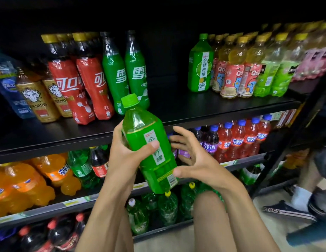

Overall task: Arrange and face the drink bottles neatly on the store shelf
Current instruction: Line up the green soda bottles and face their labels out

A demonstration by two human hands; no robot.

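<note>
A large green lemon-drink bottle (149, 142) with a green cap is held tilted in front of the shelves. My left hand (125, 153) grips its middle, thumb across the white label. My right hand (193, 157) is spread open beside the bottle's lower right, thumb tip touching the side near the base. A matching green bottle (200, 64) stands upright on the upper shelf (176, 110), to the right of a bare gap. Left of the gap stand green soda bottles (125, 70) and red cola bottles (82, 84), leaning.
Peach and lime bottles (249, 70) line the upper shelf's right. Lower shelves hold orange soda (22, 184), red and purple soda (240, 139) and green bottles (167, 206). Another person's shoe (286, 210) and leg are at the right, beside the black shelf post (289, 142).
</note>
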